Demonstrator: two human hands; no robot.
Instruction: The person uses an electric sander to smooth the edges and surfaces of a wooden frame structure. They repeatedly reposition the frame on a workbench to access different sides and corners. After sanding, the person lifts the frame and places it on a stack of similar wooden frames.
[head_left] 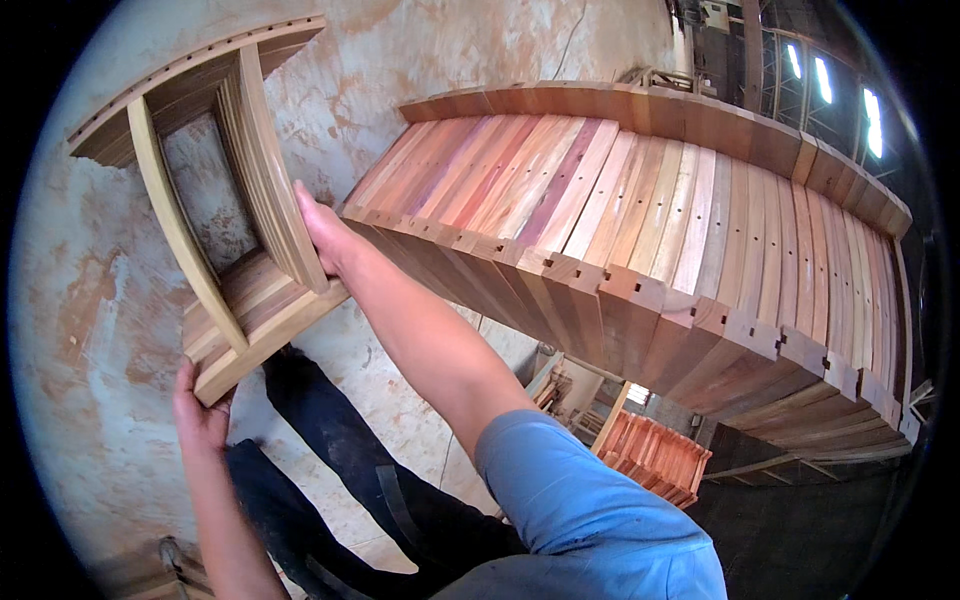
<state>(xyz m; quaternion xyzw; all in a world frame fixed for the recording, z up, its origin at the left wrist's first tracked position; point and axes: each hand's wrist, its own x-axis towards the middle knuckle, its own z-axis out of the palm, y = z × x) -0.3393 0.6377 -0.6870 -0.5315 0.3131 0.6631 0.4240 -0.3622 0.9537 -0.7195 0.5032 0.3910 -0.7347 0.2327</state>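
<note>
A stack of pale brown wooden frames [278, 165] is tilted at the upper left, its several pieces lying face to face around an opening. One curved bar stands apart from the others on the left side, and small holes line the far rail. My left hand [203, 410] grips the near left corner from below, some of its fingers hidden behind the wood. My right hand [325, 235] presses along the right side of the stack, its thumb pointing up; the other fingers are mostly hidden.
To the right stands a long row of wooden parts [620, 200] packed side by side, with slots and small holes. Beyond my right arm sits a smaller reddish stack of wood [655, 455]. My legs [350, 450] stand over the stained pale floor [110, 330].
</note>
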